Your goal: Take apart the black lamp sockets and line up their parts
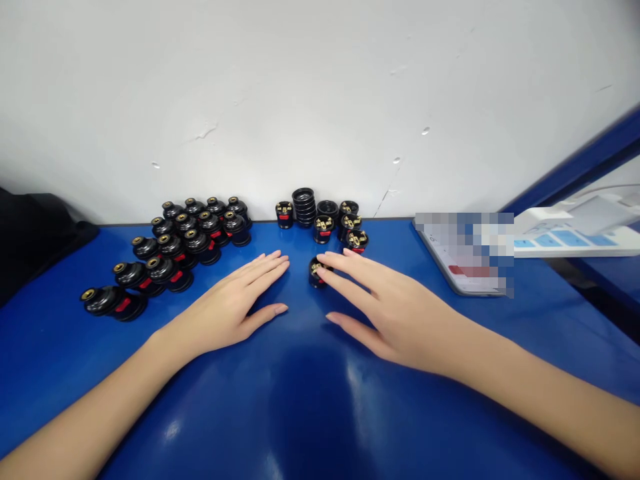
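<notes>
My left hand [237,297] hovers over or rests on the blue table, fingers stretched out and holding nothing; which of the two I cannot tell. To its left stand several assembled black lamp holders [173,273] with brass-threaded tops and red switches. My right hand [385,300] is open, its fingertips over a black socket body [316,275] with brass terminals; whether they touch it is unclear. Behind that hand stand more socket bodies [325,229] with brass contacts and red parts. A black ribbed stack of threaded rings [303,207] is among them, near the wall.
The blue tabletop [310,400] meets a pale, scuffed wall [310,100]. At right lies a phone [450,267], partly pixelated, beside a white power strip [575,240] and a blue frame bar [590,153]. Dark cloth [40,233] lies at the far left.
</notes>
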`<state>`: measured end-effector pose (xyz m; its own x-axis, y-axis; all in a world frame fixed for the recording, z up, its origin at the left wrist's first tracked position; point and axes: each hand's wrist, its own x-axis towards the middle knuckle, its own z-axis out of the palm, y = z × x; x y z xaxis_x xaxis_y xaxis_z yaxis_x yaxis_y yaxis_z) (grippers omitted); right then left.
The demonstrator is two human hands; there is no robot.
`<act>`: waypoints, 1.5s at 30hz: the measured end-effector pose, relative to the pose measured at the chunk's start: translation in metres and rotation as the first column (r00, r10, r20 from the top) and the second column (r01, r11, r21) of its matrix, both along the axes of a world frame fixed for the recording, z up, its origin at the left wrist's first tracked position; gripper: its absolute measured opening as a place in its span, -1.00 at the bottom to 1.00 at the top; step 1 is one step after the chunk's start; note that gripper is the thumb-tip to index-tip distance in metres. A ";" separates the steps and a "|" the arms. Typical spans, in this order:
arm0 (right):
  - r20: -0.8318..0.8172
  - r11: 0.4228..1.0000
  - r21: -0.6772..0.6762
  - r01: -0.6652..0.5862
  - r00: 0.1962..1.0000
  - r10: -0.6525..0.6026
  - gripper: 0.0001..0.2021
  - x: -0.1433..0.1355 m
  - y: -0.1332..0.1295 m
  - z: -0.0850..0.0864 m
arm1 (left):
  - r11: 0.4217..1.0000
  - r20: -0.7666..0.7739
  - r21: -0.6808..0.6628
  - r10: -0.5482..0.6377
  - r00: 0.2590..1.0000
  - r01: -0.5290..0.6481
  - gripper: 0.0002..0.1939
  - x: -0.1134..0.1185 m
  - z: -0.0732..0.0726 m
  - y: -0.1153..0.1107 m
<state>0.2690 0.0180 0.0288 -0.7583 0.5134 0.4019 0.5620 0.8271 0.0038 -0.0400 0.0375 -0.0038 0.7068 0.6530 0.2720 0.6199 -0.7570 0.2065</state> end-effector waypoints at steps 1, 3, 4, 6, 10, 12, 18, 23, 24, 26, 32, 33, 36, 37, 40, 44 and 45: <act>-0.005 1.000 -0.001 -0.008 1.000 0.008 -0.53 -0.001 -0.003 0.000 | 1.000 0.021 0.013 -0.013 1.000 0.013 -0.31 0.001 0.001 -0.001; -0.016 1.000 -0.007 -0.027 1.000 0.026 -0.54 -0.001 -0.009 0.000 | 0.999 0.066 0.037 -0.033 0.997 0.030 -0.34 0.002 0.002 -0.002; -0.024 0.999 -0.015 -0.034 0.999 0.034 -0.54 -0.001 -0.012 0.001 | 0.998 0.087 0.051 -0.039 0.995 0.034 -0.36 0.003 0.002 -0.003; -0.051 0.998 -0.041 -0.049 0.998 0.047 -0.53 -0.002 -0.018 0.002 | 0.996 0.127 0.079 -0.053 0.991 0.043 -0.41 0.005 0.002 -0.004; -0.117 0.988 -0.126 -0.084 0.991 0.069 -0.56 -0.003 -0.025 0.007 | 0.991 0.192 0.102 -0.107 0.975 0.089 -0.45 0.010 0.002 -0.008; -0.140 0.986 -0.141 -0.088 0.988 0.068 -0.59 -0.003 -0.023 0.010 | 0.989 0.208 0.097 -0.129 0.970 0.110 -0.47 0.013 0.003 -0.010; -0.190 0.996 -0.038 0.075 0.978 -0.081 -0.69 0.006 0.021 0.016 | 0.991 0.213 0.052 -0.129 0.968 0.121 -0.54 0.018 0.006 -0.013; -0.177 0.975 0.008 0.222 0.960 -0.217 -0.74 0.004 0.076 0.028 | 0.989 0.237 0.048 -0.144 0.961 0.137 -0.54 0.019 0.006 -0.013; -0.142 0.968 -0.008 0.252 0.958 -0.251 -0.75 0.002 0.084 0.030 | 0.989 0.242 0.047 -0.148 0.959 0.140 -0.54 0.019 0.006 -0.013; -0.062 0.947 -0.033 0.319 0.945 -0.321 -0.75 -0.004 0.097 0.031 | 0.989 0.242 0.041 -0.149 0.959 0.143 -0.55 0.019 0.006 -0.013; 0.017 0.928 -0.034 0.372 0.928 -0.372 -0.76 -0.012 0.118 0.028 | 0.989 0.249 0.036 -0.149 0.957 0.144 -0.55 0.018 0.005 -0.013; 0.018 0.930 -0.039 0.366 0.930 -0.366 -0.76 -0.011 0.119 0.028 | 0.989 0.253 0.037 -0.149 0.956 0.144 -0.55 0.018 0.005 -0.013; 0.028 0.937 -0.057 0.344 0.939 -0.343 -0.77 -0.009 0.122 0.027 | 0.989 0.249 0.026 -0.145 0.958 0.143 -0.55 0.018 0.005 -0.013; 0.025 0.939 -0.062 0.338 0.941 -0.337 -0.77 -0.009 0.122 0.027 | 0.990 0.247 0.022 -0.144 0.958 0.143 -0.55 0.019 0.005 -0.013; -0.016 0.941 -0.070 0.330 0.943 -0.332 -0.76 -0.008 0.121 0.030 | 0.989 0.246 0.016 -0.144 0.958 0.145 -0.56 0.019 0.005 -0.013; -0.111 0.949 -0.064 0.308 0.943 -0.314 -0.76 -0.006 0.108 0.039 | 0.989 0.242 0.017 -0.147 0.959 0.147 -0.56 0.019 0.006 -0.013; -0.142 0.953 -0.055 0.297 0.943 -0.302 -0.77 -0.005 0.101 0.042 | 0.989 0.241 0.015 -0.146 0.960 0.147 -0.56 0.019 0.006 -0.013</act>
<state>0.2637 0.1192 0.0710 -0.5011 0.7224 0.4764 0.7761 0.6187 -0.1220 -0.0211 0.0244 0.0025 0.7086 0.5483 0.4440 0.4343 -0.8350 0.3380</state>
